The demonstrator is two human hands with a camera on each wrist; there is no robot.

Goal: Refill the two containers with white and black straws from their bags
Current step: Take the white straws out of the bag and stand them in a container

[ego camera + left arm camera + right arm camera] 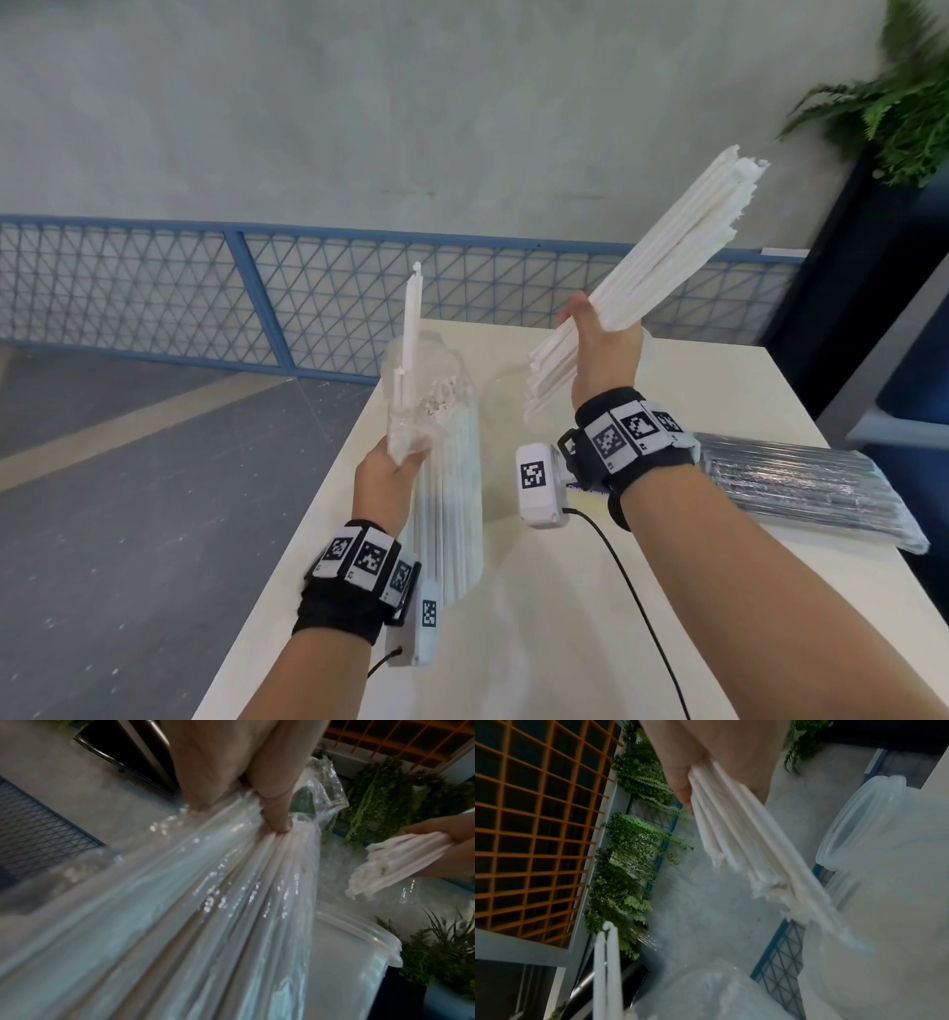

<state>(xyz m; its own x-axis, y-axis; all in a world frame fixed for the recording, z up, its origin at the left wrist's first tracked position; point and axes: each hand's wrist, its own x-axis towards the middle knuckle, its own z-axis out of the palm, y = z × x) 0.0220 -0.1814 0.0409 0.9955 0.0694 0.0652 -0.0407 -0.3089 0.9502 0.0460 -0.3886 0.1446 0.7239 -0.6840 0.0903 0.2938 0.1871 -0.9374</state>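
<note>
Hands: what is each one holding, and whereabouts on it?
The right hand grips a bundle of white straws near its lower end. The left hand grips the clear bag of white straws partway up, below its open mouth.

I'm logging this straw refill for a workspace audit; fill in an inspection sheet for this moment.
Surface: cream table, corner toward the railing.
Job's things: bag of white straws held upright, a few poking out the top; bundle of white straws lifted clear; bag of black straws lying flat; two clear containers, open.
Clutter: nothing seen.
Grippers: left hand grips the white bag near its top; right hand grips the bundle.
Cables: black cable trailing from the right wrist camera.
Surroundings: blue mesh railing, concrete wall, ferns.
</note>
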